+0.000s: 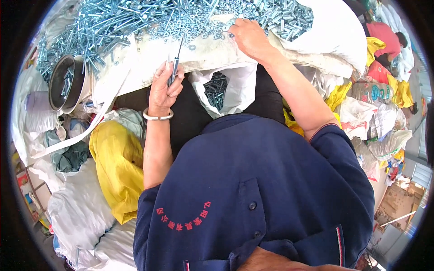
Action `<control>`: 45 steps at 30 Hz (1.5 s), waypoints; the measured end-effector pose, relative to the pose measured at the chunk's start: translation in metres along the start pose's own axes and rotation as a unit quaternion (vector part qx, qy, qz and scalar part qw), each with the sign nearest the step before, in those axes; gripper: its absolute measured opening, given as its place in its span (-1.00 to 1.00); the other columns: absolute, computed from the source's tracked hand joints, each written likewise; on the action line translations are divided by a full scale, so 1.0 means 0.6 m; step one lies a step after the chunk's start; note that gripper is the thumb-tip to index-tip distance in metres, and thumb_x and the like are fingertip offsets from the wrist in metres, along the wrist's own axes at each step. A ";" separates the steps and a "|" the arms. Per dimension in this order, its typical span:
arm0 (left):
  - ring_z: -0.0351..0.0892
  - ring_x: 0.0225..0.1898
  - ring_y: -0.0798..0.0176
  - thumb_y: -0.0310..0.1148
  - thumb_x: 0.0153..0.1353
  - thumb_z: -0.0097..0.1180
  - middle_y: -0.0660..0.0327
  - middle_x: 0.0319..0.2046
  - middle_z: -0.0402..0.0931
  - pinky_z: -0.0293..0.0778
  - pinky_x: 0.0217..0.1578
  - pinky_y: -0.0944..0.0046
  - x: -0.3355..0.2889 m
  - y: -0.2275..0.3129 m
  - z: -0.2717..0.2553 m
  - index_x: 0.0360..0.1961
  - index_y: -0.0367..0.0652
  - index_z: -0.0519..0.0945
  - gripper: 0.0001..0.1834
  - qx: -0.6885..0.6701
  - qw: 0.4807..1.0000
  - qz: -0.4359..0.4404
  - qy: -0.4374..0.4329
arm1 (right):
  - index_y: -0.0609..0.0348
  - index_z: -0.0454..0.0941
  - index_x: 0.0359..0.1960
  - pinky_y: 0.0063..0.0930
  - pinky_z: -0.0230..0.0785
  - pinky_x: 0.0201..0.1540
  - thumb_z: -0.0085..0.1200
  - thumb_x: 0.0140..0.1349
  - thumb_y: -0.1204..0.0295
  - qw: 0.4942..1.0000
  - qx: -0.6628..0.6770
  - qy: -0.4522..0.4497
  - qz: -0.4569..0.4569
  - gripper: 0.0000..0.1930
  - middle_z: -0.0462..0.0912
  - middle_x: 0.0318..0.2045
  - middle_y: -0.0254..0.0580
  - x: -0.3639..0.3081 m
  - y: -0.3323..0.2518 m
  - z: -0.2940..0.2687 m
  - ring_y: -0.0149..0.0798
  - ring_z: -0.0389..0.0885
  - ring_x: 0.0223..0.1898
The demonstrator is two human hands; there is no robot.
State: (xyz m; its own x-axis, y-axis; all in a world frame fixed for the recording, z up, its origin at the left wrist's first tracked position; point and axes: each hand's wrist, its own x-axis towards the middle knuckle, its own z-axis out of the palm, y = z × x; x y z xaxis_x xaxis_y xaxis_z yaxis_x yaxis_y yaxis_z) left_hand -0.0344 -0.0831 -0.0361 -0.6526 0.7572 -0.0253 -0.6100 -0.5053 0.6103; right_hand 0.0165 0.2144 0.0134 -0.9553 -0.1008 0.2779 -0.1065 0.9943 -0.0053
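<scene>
Left hand (pixel 165 89) grips bolt (pixel 174 70) between round basin (pixel 57 82) and white sack (pixel 244 88).

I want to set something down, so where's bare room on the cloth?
A bare strip of cloth lies between your left hand and right hand, fronting the rings. Another patch sits between the strap and left hand. Behind, bolts and rings crowd it.

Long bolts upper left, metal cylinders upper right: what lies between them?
Mostly small nuts and washers, as the head view shows; the right hand is at their right end.
</scene>
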 end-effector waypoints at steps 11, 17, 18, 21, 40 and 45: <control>0.07 -0.79 0.61 -0.24 0.42 -0.03 0.14 -0.39 0.54 0.02 -0.80 0.58 0.009 -0.011 -0.002 -0.25 -0.20 0.49 -0.76 0.028 1.000 -0.009 -0.001 | 0.16 0.58 -0.33 -0.21 0.32 -0.16 -0.05 0.07 0.57 0.997 -0.028 0.038 -0.054 -0.83 0.55 -0.38 -0.10 0.001 -0.013 0.011 -0.04 0.56 -0.23; 0.07 -0.79 0.61 -0.24 0.41 -0.01 0.14 -0.40 0.55 0.03 -0.80 0.58 0.008 -0.010 -0.001 -0.23 -0.19 0.50 -0.78 0.022 1.000 -0.006 -0.003 | 0.18 0.58 -0.41 -0.13 0.34 -0.16 -0.03 0.07 0.52 0.993 0.052 0.099 -0.023 -0.87 0.60 -0.40 -0.06 0.013 0.004 0.016 0.01 0.58 -0.24; 0.08 -0.79 0.61 -0.24 0.41 -0.01 0.14 -0.40 0.55 0.03 -0.80 0.58 0.009 -0.011 -0.001 -0.24 -0.19 0.50 -0.78 0.021 1.000 -0.008 -0.002 | 0.18 0.59 -0.41 -0.12 0.34 -0.16 -0.02 0.05 0.52 0.996 0.042 0.076 -0.014 -0.87 0.61 -0.40 -0.06 0.012 0.007 0.016 0.01 0.59 -0.24; 0.08 -0.79 0.61 -0.25 0.41 -0.01 0.14 -0.41 0.55 0.03 -0.80 0.58 0.009 -0.011 -0.002 -0.24 -0.19 0.49 -0.79 0.021 1.000 -0.010 -0.005 | 0.17 0.62 -0.35 -0.09 0.38 -0.16 -0.01 0.06 0.52 0.996 0.049 0.065 -0.020 -0.83 0.64 -0.38 -0.03 0.018 0.012 0.020 0.01 0.61 -0.24; 0.09 -0.79 0.60 -0.33 0.39 0.00 0.14 -0.42 0.56 0.02 -0.80 0.57 0.016 -0.023 0.005 -0.20 -0.20 0.50 -0.84 0.021 0.999 -0.037 -0.006 | 0.25 0.60 -0.23 -0.30 0.46 -0.17 0.11 0.07 0.57 0.968 0.229 0.105 -0.006 -0.80 0.62 -0.35 0.00 0.020 -0.013 0.055 -0.03 0.63 -0.28; 0.07 -0.79 0.63 -0.29 0.42 -0.04 0.17 -0.41 0.50 0.03 -0.81 0.60 0.016 -0.024 0.007 -0.21 -0.21 0.47 -0.81 0.045 0.998 -0.042 -0.010 | 0.25 0.63 -0.35 -0.18 0.43 -0.16 0.14 0.02 0.55 0.982 0.173 0.044 0.065 -0.86 0.60 -0.41 0.05 0.032 -0.018 0.050 0.10 0.59 -0.27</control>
State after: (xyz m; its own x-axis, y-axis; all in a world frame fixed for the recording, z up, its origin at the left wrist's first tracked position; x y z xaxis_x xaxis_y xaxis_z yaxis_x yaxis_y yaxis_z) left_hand -0.0301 -0.0670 -0.0418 -0.5913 0.8039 -0.0641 -0.6187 -0.4012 0.6755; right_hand -0.0090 0.2008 -0.0098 -0.9409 0.0456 0.3355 -0.0866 0.9256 -0.3686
